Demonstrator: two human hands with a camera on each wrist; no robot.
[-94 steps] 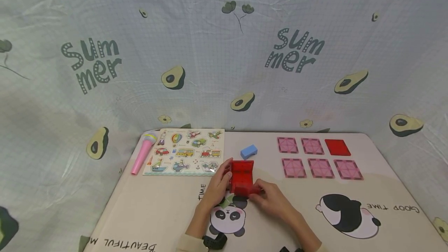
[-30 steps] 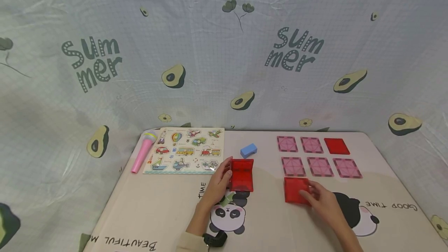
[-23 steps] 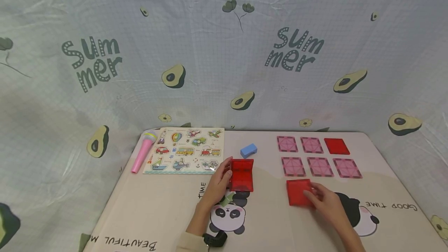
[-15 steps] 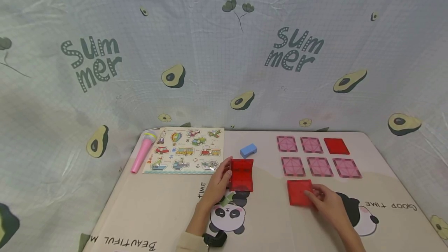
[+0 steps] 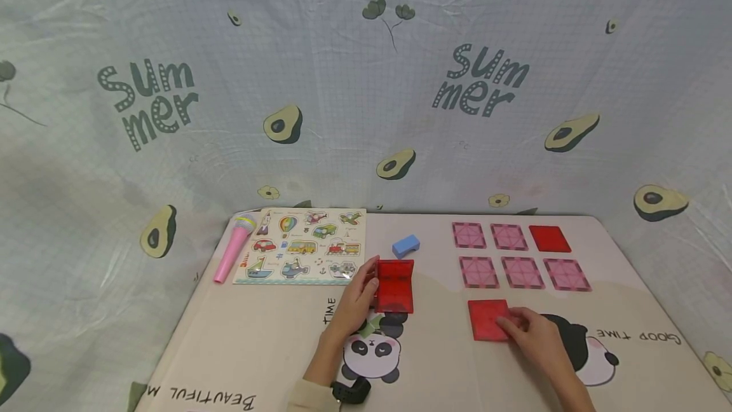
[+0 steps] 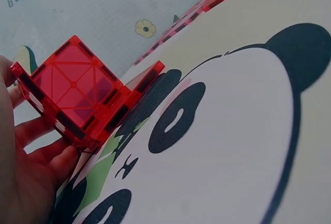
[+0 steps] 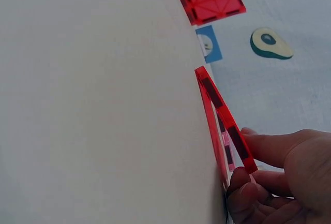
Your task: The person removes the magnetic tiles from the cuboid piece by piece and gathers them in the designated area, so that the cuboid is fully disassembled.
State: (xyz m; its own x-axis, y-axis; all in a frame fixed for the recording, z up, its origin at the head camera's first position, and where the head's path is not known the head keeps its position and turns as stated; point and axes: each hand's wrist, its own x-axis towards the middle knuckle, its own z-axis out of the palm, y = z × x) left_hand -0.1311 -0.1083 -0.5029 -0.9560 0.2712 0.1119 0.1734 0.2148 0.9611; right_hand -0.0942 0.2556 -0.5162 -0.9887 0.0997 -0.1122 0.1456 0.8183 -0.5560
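At the middle of the table my left hand [image 5: 356, 301] holds the left side of a red magnetic tile structure [image 5: 396, 294], with a floor, a back wall and a left wall. The left wrist view shows the fingers [image 6: 44, 157] against the outer face of its wall. To the right, my right hand [image 5: 532, 332] pinches a single red magnetic tile [image 5: 487, 321] by its right edge, between thumb and fingers. In the right wrist view that tile [image 7: 227, 120] is tilted, close over the table.
Two rows of flat tiles lie at the back right: several pink tiles [image 5: 479, 272] and one red tile [image 5: 550, 239]. Behind the structure sits a blue block [image 5: 406, 246]. A picture puzzle board [image 5: 309, 267] and a pink toy microphone [image 5: 233, 253] lie at the back left.
My right hand has carried the red magnetic tile from the structure's front out to the right, then slightly nearer the person. The left hand has stayed on the structure.
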